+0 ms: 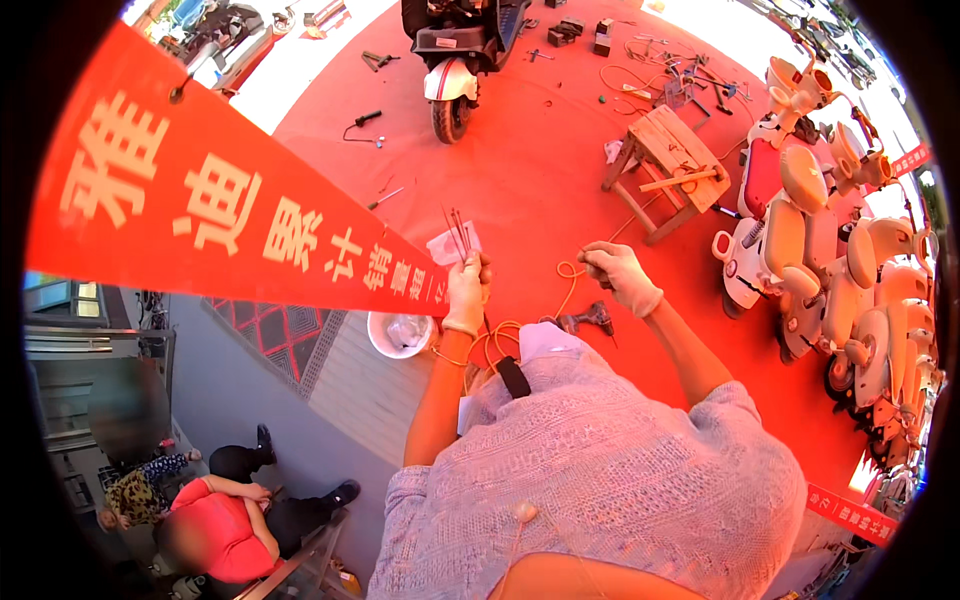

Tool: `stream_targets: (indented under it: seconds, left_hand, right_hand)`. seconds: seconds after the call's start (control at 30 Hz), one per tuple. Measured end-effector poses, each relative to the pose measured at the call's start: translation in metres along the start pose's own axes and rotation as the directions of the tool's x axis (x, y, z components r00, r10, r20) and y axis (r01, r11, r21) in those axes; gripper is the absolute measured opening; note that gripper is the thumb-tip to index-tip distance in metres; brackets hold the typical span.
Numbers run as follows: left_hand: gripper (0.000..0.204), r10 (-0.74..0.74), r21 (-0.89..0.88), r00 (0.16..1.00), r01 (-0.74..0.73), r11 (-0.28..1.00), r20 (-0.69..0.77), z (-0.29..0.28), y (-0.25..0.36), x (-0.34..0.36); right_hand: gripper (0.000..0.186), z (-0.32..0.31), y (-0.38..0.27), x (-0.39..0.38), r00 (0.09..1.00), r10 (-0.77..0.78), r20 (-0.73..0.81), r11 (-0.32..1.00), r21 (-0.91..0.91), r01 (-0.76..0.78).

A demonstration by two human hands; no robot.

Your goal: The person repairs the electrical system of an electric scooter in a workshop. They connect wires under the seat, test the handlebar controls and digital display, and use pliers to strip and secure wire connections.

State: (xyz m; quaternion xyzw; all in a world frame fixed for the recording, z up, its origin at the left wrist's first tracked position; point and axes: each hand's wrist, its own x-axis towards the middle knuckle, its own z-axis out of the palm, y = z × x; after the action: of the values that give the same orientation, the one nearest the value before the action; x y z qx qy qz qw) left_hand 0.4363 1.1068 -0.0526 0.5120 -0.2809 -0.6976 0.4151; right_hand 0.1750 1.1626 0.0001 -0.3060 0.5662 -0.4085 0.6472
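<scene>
Open red floor mat is seen ahead of both hands; it is bounded on the left by a red banner strung diagonally across, at the top by a parked scooter, on the right by a wooden stool and a packed row of cream and red scooter body shells. Small tools and parts are scattered on the mat near the top, well apart from the hands. A white bucket is seen just below the banner edge, beside the left wrist; pale crumpled material is seen inside, kind cannot be told. Left hand, in a white glove, is closed around a bundle of thin dark rods standing up out of the fist, with a white scrap held behind them. Right hand, also gloved, is closed with fingertips pinched on an orange cord; the cord is run down from the pinch and looped in front of the torso between both arms. A black power drill is lying on the mat just below the right hand, not touched. Two seated people are seen at lower left, well clear.
</scene>
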Motion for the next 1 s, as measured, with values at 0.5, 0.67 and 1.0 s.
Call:
stream_targets:
  seconds: [0.5,0.67,1.0]
  left_hand:
    - [0.032,-0.096,0.653,0.664,-0.681,0.332,0.741,0.317,0.054,0.232]
    - [0.035,-0.115,0.583,0.581,-0.744,0.327,0.806,0.378,0.051,0.327]
    - [0.029,-0.106,0.795,0.921,-0.260,0.549,0.374,0.309,0.128,0.539]
  right_hand:
    - [0.015,-0.151,-0.119,0.173,0.891,-0.187,-0.413,0.852,0.383,0.357]
    - [0.015,-0.224,-0.130,0.268,0.781,-0.140,-0.609,0.849,0.332,0.411]
    - [0.014,-0.510,-0.026,0.470,0.452,0.297,-0.841,0.948,0.315,-0.038]
